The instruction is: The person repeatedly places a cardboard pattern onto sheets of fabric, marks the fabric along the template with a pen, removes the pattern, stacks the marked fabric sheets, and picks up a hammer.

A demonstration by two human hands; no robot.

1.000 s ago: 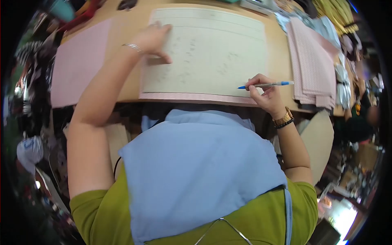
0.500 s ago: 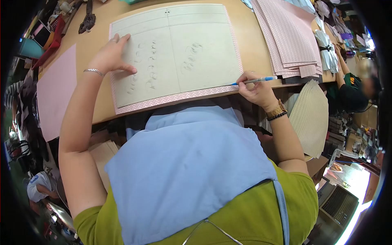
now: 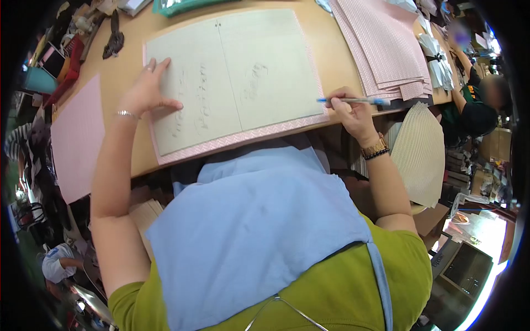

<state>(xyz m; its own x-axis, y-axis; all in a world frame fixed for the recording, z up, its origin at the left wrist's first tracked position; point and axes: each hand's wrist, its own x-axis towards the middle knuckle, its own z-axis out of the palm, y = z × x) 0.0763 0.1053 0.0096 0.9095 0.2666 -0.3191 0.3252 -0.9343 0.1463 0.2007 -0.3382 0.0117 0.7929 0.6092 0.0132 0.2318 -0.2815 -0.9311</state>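
A pale grey-green pattern board [image 3: 281, 66] with handwritten marks and ruled lines lies on a pink patterned sheet [image 3: 237, 138], whose border shows along the near edge. My left hand [image 3: 149, 91] rests on the board's left side, thumb and fingers spread apart. Beyond the board's lower right corner, my right hand [image 3: 353, 115] grips a blue-and-clear pen [image 3: 364, 101] held nearly level. The pen's tip points left and appears raised above the sheet's corner.
Pink patterned sheets [image 3: 381, 49] are stacked at the right of the table. Another pink sheet [image 3: 77, 138] hangs past the left edge. A teal tray [image 3: 187, 6] sits at the back, and a red bin [image 3: 69, 74] at the left. Another person [image 3: 475, 105] works at far right.
The pen in my right hand has come away from the board's near edge and turned more level. My left hand stays on the board. The whole view has shifted slightly.
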